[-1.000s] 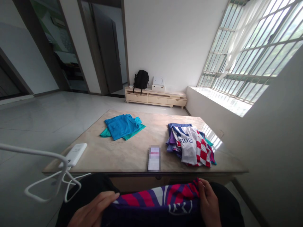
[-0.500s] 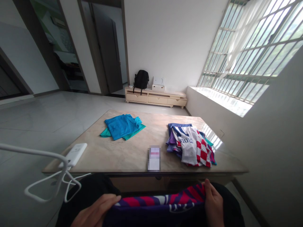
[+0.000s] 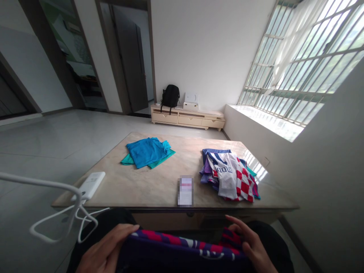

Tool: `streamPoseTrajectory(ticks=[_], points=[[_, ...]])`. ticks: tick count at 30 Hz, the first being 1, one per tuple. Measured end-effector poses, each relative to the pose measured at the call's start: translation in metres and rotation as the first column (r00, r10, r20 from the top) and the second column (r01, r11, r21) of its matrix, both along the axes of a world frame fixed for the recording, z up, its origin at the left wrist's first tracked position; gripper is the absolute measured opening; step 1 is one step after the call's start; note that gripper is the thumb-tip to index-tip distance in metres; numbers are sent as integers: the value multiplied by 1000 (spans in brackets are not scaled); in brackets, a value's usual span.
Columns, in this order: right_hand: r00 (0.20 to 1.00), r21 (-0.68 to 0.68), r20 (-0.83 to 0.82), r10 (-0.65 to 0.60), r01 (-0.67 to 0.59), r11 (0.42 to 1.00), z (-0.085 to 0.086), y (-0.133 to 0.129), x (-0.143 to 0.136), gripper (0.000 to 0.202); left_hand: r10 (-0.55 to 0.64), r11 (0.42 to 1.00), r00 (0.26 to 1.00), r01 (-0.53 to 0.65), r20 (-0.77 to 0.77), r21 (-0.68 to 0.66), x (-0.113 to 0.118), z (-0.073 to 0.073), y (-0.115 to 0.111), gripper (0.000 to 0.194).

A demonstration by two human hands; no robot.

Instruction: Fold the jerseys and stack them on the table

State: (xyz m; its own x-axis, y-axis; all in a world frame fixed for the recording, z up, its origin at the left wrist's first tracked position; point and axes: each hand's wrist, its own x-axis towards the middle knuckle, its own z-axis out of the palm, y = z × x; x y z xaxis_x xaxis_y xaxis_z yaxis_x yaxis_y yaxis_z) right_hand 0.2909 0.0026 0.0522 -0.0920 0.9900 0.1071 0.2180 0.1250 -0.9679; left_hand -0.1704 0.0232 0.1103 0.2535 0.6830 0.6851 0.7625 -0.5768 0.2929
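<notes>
A dark purple sports jersey (image 3: 167, 256) with red, purple and white patterned fabric along its upper edge stretches across my lap, its lower part out of frame. My left hand (image 3: 106, 246) grips its left end, thumb side along the top edge. At the right end, my right hand (image 3: 253, 246) holds a bunched red-and-purple striped part, with the index finger stretched out and the other fingers curled at the cloth. Beyond, on the table (image 3: 159, 189), lie a pile of jerseys topped by a white one with red checks (image 3: 229, 174) and folded blue and green clothes (image 3: 148, 151).
A pixelated phone-like object (image 3: 185, 191) lies near the table's front edge. A white power bank (image 3: 91, 185) sits at the left, and a thick white cable (image 3: 51, 182) loops in front. Along the far wall, a low cabinet (image 3: 189, 119) bears a black backpack (image 3: 170, 96).
My right hand has moved slightly inward, its index finger now extended and the patterned cloth there folded over. The jersey's right end sits lower. My left hand has shifted a little left and up.
</notes>
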Motion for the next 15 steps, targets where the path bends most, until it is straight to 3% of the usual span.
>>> streamPoseTrajectory(ticks=[3,8,10,15], points=[[986,-101,136,98,-85,991,14,-10,-4,89,65,998,997,-65,35,-12,-4,1,3,27],[939,-171,267,217,-176,969,27,-11,-14,33,26,1000,999,-26,25,8,-6,2,3,30],[939,-139,279,199,-166,976,26,-8,-17,24,8,1000,1000,-8,22,-8,-5,2,2,33],[935,-59,350,64,-46,997,9,-4,-18,30,-27,998,999,30,39,-53,-2,-4,-3,35]])
